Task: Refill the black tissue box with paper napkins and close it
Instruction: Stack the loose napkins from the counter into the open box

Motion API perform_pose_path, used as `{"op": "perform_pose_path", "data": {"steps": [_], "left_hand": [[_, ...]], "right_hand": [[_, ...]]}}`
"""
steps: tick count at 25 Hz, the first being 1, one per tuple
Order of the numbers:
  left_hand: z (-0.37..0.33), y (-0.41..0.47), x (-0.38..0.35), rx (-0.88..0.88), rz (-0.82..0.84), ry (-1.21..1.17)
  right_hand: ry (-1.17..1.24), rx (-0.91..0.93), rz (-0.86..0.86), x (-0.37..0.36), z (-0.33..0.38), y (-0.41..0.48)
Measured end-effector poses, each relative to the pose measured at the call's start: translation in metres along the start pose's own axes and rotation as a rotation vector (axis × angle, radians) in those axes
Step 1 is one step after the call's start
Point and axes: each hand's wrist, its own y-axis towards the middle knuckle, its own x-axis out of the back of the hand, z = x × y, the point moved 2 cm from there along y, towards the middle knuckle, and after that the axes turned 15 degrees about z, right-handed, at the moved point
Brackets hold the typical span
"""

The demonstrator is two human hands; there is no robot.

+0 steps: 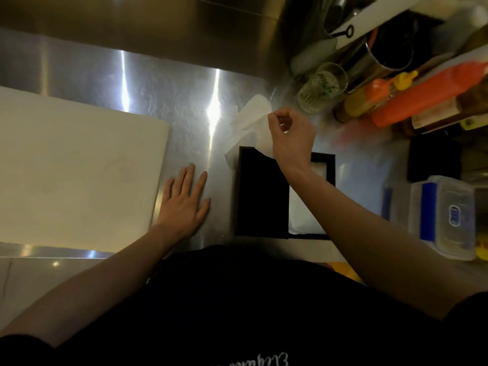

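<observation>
Steel counter (184,83), right hand (291,136) pinching napkin (250,120) above black tissue box (261,194), left hand (184,202) flat, empty.

A brushed steel counter (163,83) fills the scene, streaked with bright reflections of overhead light. A pale cutting board (74,167) lies on it. Sauce bottles (422,96), a glass (323,87) and a plastic container (446,217) crowd one end.

Tissue box (261,196) right of board (79,170)
</observation>
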Motion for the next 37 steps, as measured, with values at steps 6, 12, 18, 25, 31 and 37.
{"op": "perform_pose_path", "data": {"steps": [6, 12, 18, 25, 31, 37], "left_hand": [[-0.041, 0.008, 0.029, -0.028, -0.053, -0.313], [-0.103, 0.020, 0.054, -0.243, -0.131, -0.278], [-0.130, 0.025, 0.039, -0.282, -0.023, -0.105], [-0.133, 0.023, 0.033, -0.259, 0.018, -0.060], [-0.142, 0.027, 0.033, -0.273, 0.030, 0.005], [-0.141, 0.027, 0.028, -0.266, 0.045, 0.047]], "right_hand": [[0.113, -0.043, -0.048, 0.053, -0.019, -0.060], [0.132, -0.113, -0.143, 0.093, -0.048, -0.104], [-0.104, -0.234, -0.005, 0.063, -0.107, -0.119], [-0.575, -0.209, 0.270, 0.055, -0.125, -0.120], [-0.731, -0.163, 0.389, 0.042, -0.117, -0.116], [-0.833, 0.004, 0.359, 0.036, -0.112, -0.105]]}}
